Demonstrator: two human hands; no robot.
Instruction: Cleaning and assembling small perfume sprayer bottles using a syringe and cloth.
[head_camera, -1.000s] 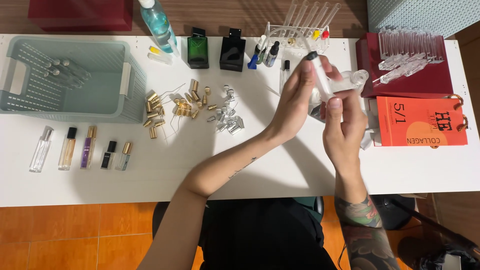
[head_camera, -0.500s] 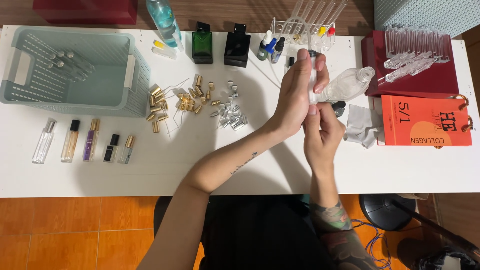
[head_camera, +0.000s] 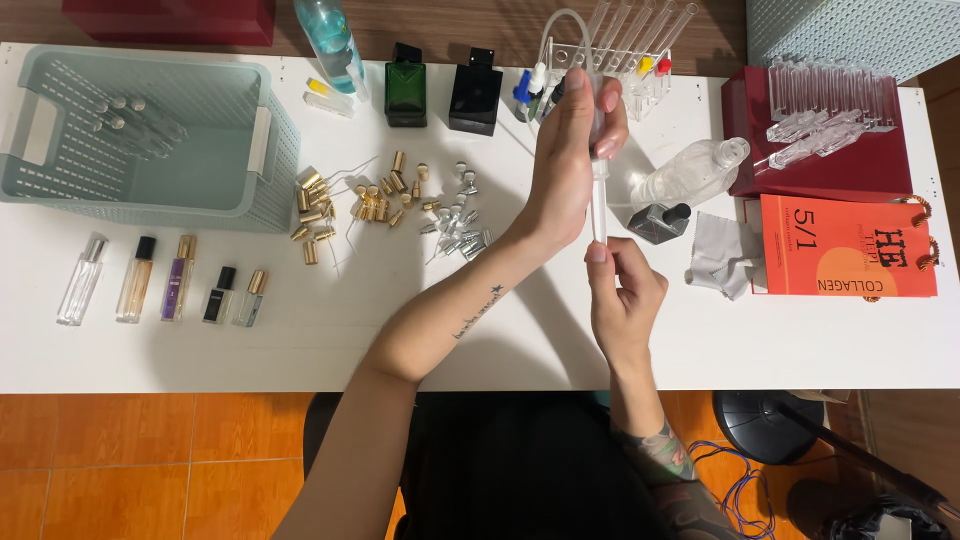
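Holding a clear syringe (head_camera: 598, 190) upright above the table (head_camera: 300, 330), the left hand (head_camera: 568, 165) wraps its top while the right hand (head_camera: 622, 295), directly below, pinches its lower tip.

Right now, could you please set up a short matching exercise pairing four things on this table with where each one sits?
Things:
1. green square bottle
2. orange box
3. plastic basket
4. grey cloth

Places:
A. far left of the table
B. just left of the orange box
C. back edge, beside a black square bottle
D. right end, in front of the dark red tray

Pairs: 1-C, 2-D, 3-A, 4-B
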